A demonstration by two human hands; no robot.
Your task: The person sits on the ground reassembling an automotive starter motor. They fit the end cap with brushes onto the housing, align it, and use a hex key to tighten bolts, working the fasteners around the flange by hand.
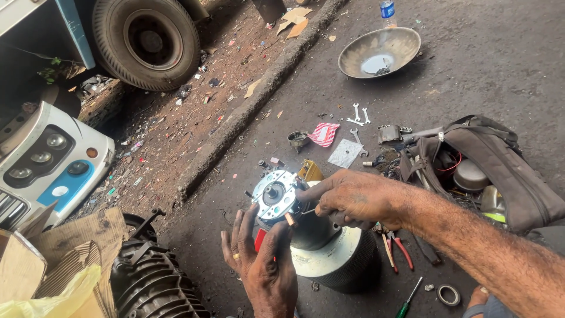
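A cylindrical electric motor [329, 253] lies tilted on the dark ground, its silver end plate [273, 194] facing up and left. My right hand [353, 197] grips a thin tool against the rim of that end plate. My left hand [262, 262] is below the plate, fingers spread, with a small red piece [259, 239] behind the palm and a short copper-tipped part [289, 219] at the thumb. Whether the left hand grips either piece is hidden.
An open tool bag [500, 171] sits at the right. Pliers [397, 250], a green screwdriver [408, 300] and a tape roll [448, 294] lie near the motor. Wrenches [359, 115], a metal bowl [379, 52], a ribbed engine part [150, 280], cardboard [65, 253] and a tyre [147, 41] surround.
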